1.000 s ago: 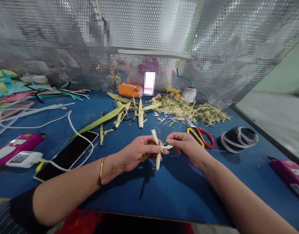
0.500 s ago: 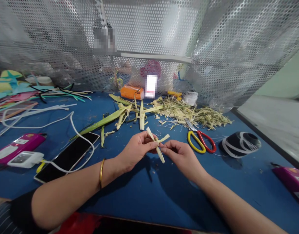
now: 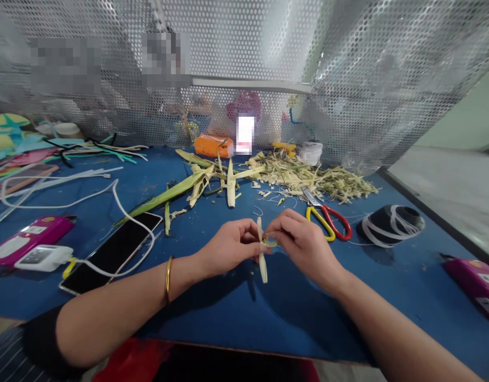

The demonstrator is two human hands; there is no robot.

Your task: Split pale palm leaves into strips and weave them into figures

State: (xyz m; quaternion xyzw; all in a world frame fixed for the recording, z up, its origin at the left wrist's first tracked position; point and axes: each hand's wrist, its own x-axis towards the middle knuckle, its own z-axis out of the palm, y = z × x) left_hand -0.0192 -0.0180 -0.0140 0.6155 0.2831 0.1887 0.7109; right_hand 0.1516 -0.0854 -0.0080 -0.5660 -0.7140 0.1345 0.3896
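A small figure of pale folded leaf strips [image 3: 263, 265], like dried husk, stands between my hands above the blue table [image 3: 212, 318]. My left hand [image 3: 238, 241] pinches its middle between thumb and fingers. On its right side my right hand [image 3: 294, 233] has thumb and fingertips closed on a short pale strip end of the same piece; the exact grip is partly hidden by the fingers. Scissors [image 3: 327, 220] with one yellow and one red handle lie just beyond my right hand. Farther back are long green and pale leaf strips [image 3: 230, 185].
A heap of leaf scraps [image 3: 327, 180] lies along the back by an orange packet [image 3: 213, 146]. At right are a dark spool [image 3: 391, 225] with white cord and a magenta device [image 3: 471, 284]. A phone [image 3: 112, 252], white cable [image 3: 119, 199] and another magenta device [image 3: 33, 239] lie left. Perforated sheeting [image 3: 252, 42] hangs behind.
The leaf piece has turned more upright and come slightly lower. My right hand has shifted up, its fingers now at the piece's right-hand strip. My left hand keeps its pinch.
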